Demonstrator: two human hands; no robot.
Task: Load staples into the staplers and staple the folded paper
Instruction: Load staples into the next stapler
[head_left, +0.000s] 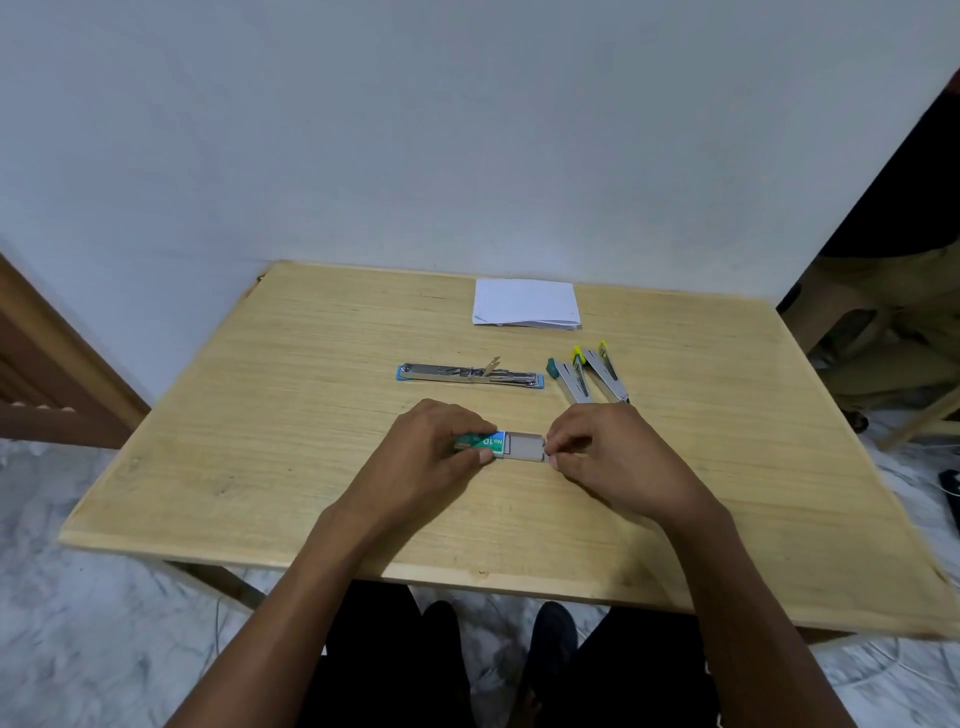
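A small staple box (480, 442) marked "No 10" lies near the front middle of a pale wooden tabletop (260, 441), its grey inner tray (524, 447) drawn partway out to the right of the green sleeve. The person's left hand (436, 441) grips the sleeve, fingers (485, 456) curled over its top and the thumb pressed on its near edge. The right hand (597, 452) pinches the free end of the tray between thumb and fingertips (553, 444).

Just beyond the box, a blue-ended stapler (470, 374) lies opened out flat, lengthwise across the tabletop. To its right, a green-tipped stapler (553, 368) and a yellow-tipped stapler (602, 364) lie close together, their grey arms spread and angled toward the person. The folded paper (525, 304), white, sits at the far side of the tabletop, apart from the staplers.

Behind the tabletop stands a plain pale wall (467, 130). A brown wooden door (47, 364) shows at the left edge, and a marbled floor (78, 623) lies below. At the right edge, part of a second person (893, 332) is visible.
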